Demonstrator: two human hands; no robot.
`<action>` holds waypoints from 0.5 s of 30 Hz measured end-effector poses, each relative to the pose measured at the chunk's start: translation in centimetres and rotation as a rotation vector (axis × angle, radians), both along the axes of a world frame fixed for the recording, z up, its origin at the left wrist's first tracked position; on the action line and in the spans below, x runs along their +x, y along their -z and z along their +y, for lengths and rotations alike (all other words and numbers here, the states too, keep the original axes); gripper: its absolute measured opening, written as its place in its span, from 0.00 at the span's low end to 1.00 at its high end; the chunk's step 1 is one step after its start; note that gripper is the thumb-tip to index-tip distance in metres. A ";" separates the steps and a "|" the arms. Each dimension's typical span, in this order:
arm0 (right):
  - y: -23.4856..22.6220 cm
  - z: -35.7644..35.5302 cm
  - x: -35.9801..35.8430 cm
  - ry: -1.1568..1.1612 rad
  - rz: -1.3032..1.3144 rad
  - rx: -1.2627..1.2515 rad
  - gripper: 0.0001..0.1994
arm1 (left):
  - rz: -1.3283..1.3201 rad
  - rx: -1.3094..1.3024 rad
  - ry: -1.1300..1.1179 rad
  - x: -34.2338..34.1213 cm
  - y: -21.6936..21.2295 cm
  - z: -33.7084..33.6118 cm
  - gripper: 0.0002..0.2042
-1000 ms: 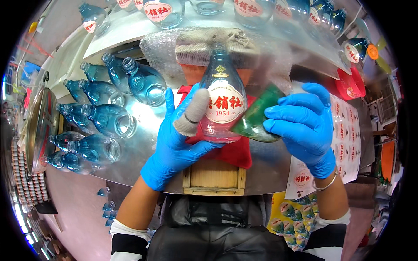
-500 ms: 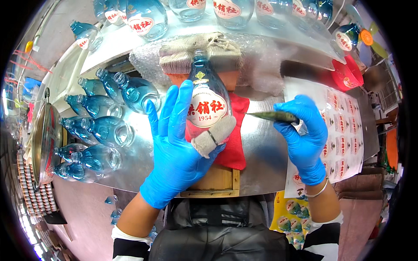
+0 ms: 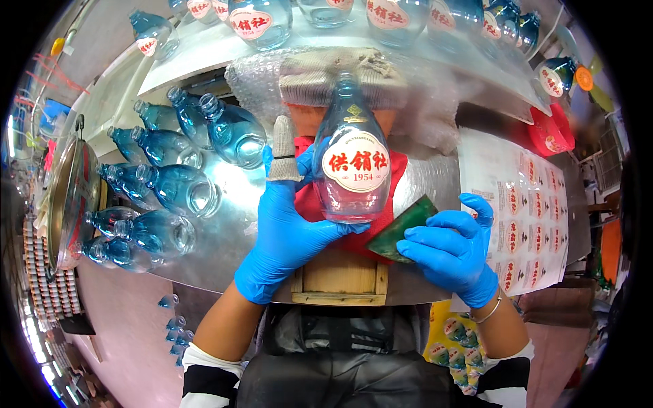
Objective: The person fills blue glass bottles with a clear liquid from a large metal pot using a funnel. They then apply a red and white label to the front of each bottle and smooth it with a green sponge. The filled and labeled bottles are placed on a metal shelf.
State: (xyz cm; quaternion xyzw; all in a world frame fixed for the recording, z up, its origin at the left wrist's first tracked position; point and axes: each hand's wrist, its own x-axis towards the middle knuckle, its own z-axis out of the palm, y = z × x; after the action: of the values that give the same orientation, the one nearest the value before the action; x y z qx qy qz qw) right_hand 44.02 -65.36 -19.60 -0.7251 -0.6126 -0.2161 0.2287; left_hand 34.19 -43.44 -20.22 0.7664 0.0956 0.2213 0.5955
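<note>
In the middle a blue-tinted glass bottle [image 3: 345, 112] leans with its neck against a folded knit cloth [image 3: 316, 88]. A white oval label [image 3: 355, 178] with red lettering lies on its front. My left hand [image 3: 282, 217], in a blue glove, grips the bottle's lower left, its thumb along the base and some fingers hidden behind the glass. One finger wears a grey knit sleeve [image 3: 283, 146] and points up. Just right of the base, my gloved right hand [image 3: 452, 248] holds a green triangular scraper [image 3: 405, 228]. A red cloth [image 3: 398, 177] lies under the bottle.
Several unlabelled blue bottles [image 3: 170, 180] lie at the left beside a round metal lid [image 3: 64, 204]. Labelled bottles [image 3: 262, 24] stand along the back shelf. A label sheet [image 3: 520, 211] and a red basket [image 3: 552, 132] are at the right. Bubble wrap [image 3: 252, 75] lies behind the cloth.
My left hand has moved from the label's front to the bottle's lower left and base. My right hand has brought the scraper down and left, turning its flat face into view.
</note>
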 end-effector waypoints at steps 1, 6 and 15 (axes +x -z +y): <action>-0.2 -0.1 0.1 0.023 0.051 0.041 0.15 | -0.015 -0.001 -0.010 0.0 0.0 -0.1 0.39; -2.2 2.5 -0.5 0.176 0.158 0.216 0.16 | -0.068 0.067 -0.040 0.1 0.1 -0.4 0.48; -3.0 2.9 -5.0 0.286 0.144 0.155 0.16 | -0.057 0.319 -0.231 -0.6 0.9 -0.7 0.36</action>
State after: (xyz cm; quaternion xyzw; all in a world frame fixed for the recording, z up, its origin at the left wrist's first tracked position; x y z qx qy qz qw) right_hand 39.01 -62.48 -16.60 -0.7987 -0.4666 -0.2405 0.2941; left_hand 33.55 -44.18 -21.15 0.8284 0.1297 0.3221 0.4396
